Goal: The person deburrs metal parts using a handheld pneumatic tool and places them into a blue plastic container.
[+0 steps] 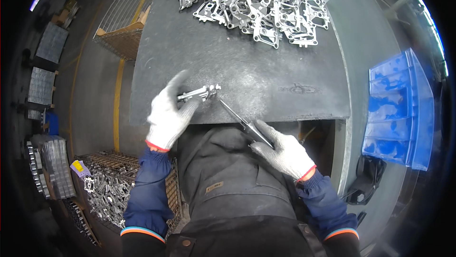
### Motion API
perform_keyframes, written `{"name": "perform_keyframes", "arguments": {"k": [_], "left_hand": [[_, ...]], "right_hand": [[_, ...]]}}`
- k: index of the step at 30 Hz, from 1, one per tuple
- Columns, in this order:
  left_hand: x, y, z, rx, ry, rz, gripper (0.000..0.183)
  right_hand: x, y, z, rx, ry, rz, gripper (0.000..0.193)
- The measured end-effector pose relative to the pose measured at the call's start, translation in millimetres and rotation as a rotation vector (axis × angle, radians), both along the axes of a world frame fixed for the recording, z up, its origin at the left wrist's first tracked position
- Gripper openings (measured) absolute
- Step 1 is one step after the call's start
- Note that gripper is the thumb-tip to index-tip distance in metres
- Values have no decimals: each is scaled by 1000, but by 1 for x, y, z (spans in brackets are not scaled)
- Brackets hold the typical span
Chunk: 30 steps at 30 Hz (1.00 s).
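My left hand (172, 109), in a white knit glove, holds a small silver metal casting (194, 93) between thumb and fingers over the table's near edge. The casting is tilted, and the fingers are a little blurred. My right hand (283, 152), gloved the same way, is closed round the dark handle of a slim tapered file (236, 116). The file slants up and left, its tip just short of the casting and apparently apart from it.
A heap of similar castings (266, 7) covers the far part of the dark table (190, 43). At lower left stands a wire basket (109, 195) full of castings. Another wire basket (121, 14) stands beyond the table's left edge. A blue plastic bin (396, 109) is at right.
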<state>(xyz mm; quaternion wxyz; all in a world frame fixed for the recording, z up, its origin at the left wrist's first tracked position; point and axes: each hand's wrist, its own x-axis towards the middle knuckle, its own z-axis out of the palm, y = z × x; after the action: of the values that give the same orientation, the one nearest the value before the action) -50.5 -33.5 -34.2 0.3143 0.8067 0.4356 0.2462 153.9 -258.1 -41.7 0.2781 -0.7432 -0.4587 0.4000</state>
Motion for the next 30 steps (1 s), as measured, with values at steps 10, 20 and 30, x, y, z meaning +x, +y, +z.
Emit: {"name": "perform_keyframes", "arguments": {"k": [10, 20, 30], "left_hand": [[31, 8, -27, 14, 79, 6, 34], [37, -3, -40, 198, 250, 82, 37], [43, -6, -40, 309, 262, 32, 34]], "right_hand": [[-7, -1, 14, -25, 24, 17, 67], [5, 11, 15, 35, -74, 98, 63], [-9, 23, 10, -49, -129, 126, 51]]}}
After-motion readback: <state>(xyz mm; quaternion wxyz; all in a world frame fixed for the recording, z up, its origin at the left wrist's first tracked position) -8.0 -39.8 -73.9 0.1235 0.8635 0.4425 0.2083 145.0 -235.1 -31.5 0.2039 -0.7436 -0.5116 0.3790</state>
